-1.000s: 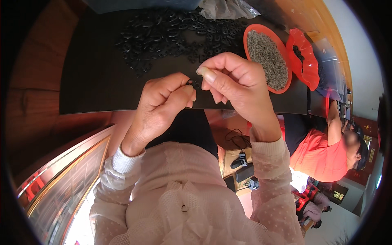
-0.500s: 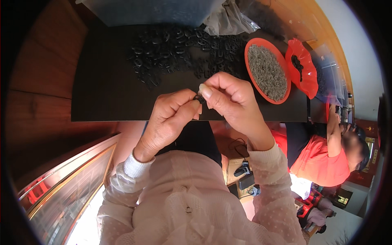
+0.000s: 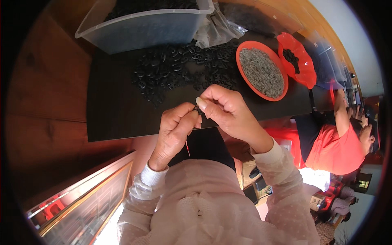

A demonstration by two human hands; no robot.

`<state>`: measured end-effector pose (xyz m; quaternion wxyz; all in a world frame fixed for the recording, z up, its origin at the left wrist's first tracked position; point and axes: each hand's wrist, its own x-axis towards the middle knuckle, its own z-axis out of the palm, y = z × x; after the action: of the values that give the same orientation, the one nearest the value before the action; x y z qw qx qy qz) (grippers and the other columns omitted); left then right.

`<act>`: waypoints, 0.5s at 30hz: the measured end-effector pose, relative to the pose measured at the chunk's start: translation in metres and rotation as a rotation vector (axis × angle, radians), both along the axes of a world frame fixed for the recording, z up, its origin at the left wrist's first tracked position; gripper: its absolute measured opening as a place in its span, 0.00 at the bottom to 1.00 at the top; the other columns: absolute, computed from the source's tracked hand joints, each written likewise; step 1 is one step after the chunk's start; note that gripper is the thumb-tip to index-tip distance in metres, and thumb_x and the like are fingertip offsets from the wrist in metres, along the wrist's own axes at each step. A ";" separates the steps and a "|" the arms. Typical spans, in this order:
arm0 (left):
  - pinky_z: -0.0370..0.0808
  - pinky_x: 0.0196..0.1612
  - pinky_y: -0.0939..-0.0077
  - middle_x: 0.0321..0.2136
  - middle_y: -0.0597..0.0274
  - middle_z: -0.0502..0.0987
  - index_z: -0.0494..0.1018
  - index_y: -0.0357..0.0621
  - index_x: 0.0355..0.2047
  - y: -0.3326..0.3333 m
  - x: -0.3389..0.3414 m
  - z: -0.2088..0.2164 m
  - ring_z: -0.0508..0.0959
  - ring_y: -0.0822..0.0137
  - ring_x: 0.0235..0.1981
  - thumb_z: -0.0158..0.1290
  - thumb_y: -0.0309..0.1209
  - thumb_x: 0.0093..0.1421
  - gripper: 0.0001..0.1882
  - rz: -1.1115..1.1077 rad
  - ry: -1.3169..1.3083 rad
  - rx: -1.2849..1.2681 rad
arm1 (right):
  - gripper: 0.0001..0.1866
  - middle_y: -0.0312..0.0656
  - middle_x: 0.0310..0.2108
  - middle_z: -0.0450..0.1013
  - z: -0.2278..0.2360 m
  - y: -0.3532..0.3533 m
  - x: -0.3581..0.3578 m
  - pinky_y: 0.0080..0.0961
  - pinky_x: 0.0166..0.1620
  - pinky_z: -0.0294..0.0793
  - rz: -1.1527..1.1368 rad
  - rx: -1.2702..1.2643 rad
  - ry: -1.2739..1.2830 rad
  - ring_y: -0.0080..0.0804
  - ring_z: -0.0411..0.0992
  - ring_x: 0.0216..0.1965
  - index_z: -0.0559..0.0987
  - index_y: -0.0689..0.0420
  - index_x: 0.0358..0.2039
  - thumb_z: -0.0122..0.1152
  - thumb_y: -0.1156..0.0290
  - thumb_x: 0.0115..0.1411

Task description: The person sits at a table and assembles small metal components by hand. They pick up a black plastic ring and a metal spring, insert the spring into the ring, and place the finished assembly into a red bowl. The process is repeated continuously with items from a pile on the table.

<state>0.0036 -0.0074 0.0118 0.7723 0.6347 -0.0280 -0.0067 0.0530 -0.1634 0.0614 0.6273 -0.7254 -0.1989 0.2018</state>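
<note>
My left hand [image 3: 176, 125] is closed, its thumb and forefinger pinching a small black plastic part [image 3: 198, 110] just over the near edge of the dark table. Right beside it, my right hand [image 3: 229, 112] is also closed in a pinch. Its thumb and fingertips meet at the black part; anything between them is too small to make out. Beyond both hands lies a loose spread of black plastic pieces [image 3: 163, 67], many of them oval or ring-shaped.
A translucent bin [image 3: 147, 30] of black pieces stands at the back, beside a crumpled plastic bag [image 3: 216, 30]. To the right are a red bowl [image 3: 241, 69] of small grey metal pins and a wavy red dish [image 3: 304, 65]. A person in red [image 3: 332, 151] sits further right.
The view has shifted, bringing more of the bin into sight. Both hands stay together at the small black part, with only slight finger movement.
</note>
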 end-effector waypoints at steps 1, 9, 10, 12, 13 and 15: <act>0.61 0.20 0.83 0.18 0.66 0.72 0.70 0.37 0.21 0.000 0.001 0.001 0.65 0.81 0.17 0.43 0.24 0.59 0.10 0.008 -0.001 -0.006 | 0.07 0.27 0.21 0.63 -0.003 0.000 0.001 0.13 0.25 0.57 -0.003 -0.005 -0.054 0.11 0.57 0.24 0.72 0.62 0.29 0.56 0.73 0.63; 0.58 0.19 0.86 0.17 0.68 0.72 0.71 0.37 0.22 0.003 0.001 0.002 0.64 0.83 0.16 0.44 0.24 0.60 0.10 -0.015 0.071 -0.061 | 0.09 0.39 0.16 0.67 -0.007 -0.005 0.007 0.23 0.24 0.65 0.084 -0.079 -0.289 0.21 0.66 0.18 0.69 0.64 0.26 0.54 0.74 0.62; 0.58 0.19 0.86 0.17 0.68 0.72 0.71 0.37 0.23 0.003 0.001 0.002 0.64 0.83 0.16 0.44 0.24 0.60 0.10 -0.018 0.064 -0.045 | 0.09 0.40 0.16 0.67 -0.005 -0.005 0.009 0.24 0.24 0.65 0.104 -0.086 -0.298 0.24 0.68 0.18 0.68 0.63 0.26 0.53 0.75 0.62; 0.58 0.19 0.86 0.17 0.68 0.72 0.71 0.37 0.23 0.004 0.002 0.000 0.64 0.83 0.16 0.44 0.24 0.59 0.09 -0.029 0.048 -0.049 | 0.08 0.42 0.16 0.68 -0.001 -0.004 0.011 0.26 0.23 0.66 0.148 -0.099 -0.313 0.29 0.71 0.18 0.68 0.63 0.25 0.52 0.76 0.61; 0.58 0.19 0.86 0.17 0.68 0.72 0.71 0.37 0.23 0.004 0.001 0.000 0.64 0.83 0.16 0.44 0.24 0.59 0.09 -0.034 0.041 -0.051 | 0.08 0.43 0.17 0.68 0.000 -0.004 0.012 0.27 0.23 0.66 0.161 -0.119 -0.337 0.32 0.72 0.19 0.68 0.63 0.25 0.51 0.76 0.61; 0.58 0.19 0.86 0.17 0.68 0.72 0.71 0.37 0.24 0.004 0.001 0.000 0.64 0.83 0.16 0.44 0.23 0.59 0.09 -0.036 0.066 -0.075 | 0.07 0.44 0.17 0.70 0.002 -0.003 0.014 0.29 0.24 0.66 0.187 -0.159 -0.386 0.38 0.73 0.20 0.68 0.63 0.25 0.51 0.76 0.60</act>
<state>0.0048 -0.0036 0.0121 0.7958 0.6041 -0.0141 -0.0403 0.0671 -0.1663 0.0636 0.4973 -0.7761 -0.3648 0.1315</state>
